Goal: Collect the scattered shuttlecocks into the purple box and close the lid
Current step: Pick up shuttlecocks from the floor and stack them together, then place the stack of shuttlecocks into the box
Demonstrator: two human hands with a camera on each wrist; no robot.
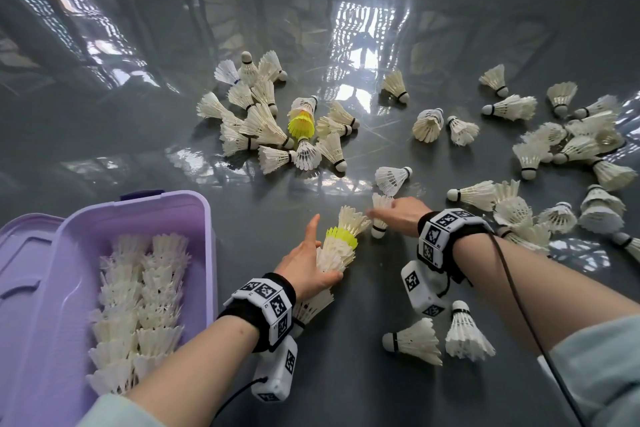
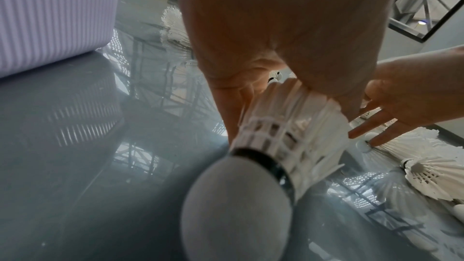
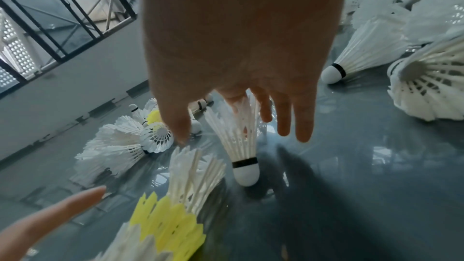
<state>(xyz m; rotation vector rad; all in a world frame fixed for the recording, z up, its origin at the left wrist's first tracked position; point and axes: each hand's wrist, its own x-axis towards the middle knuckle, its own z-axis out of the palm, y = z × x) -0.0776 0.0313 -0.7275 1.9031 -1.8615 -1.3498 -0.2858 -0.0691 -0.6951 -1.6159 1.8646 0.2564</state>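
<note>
I'm gathering: my left hand (image 1: 308, 264) is gripping a nested stack of shuttlecocks (image 1: 341, 243), thumb wrapped under it, index finger sticking out straight. My right hand (image 1: 403, 215) is reaching to a single white shuttlecock (image 1: 380, 215) at about one o'clock from the stack, forefinger touching its feathers, the other fingers straight; it isn't holding yet, I judge. The purple box (image 1: 207, 219) is sitting at eight o'clock, lid hinged open, rows of stacks already inside. Plenty are lying loose at twelve and three o'clock, so I reckon I'm well short of done.

Next I'm needing to pinch that feather skirt, turn the cork down and slide it into the stack's open end.

The right wrist view is showing that shuttlecock's black-banded cork (image 3: 246, 174) resting on the floor; the left wrist view is showing only the bottom cork (image 2: 238, 205) of my stack, close and blurred.
</note>
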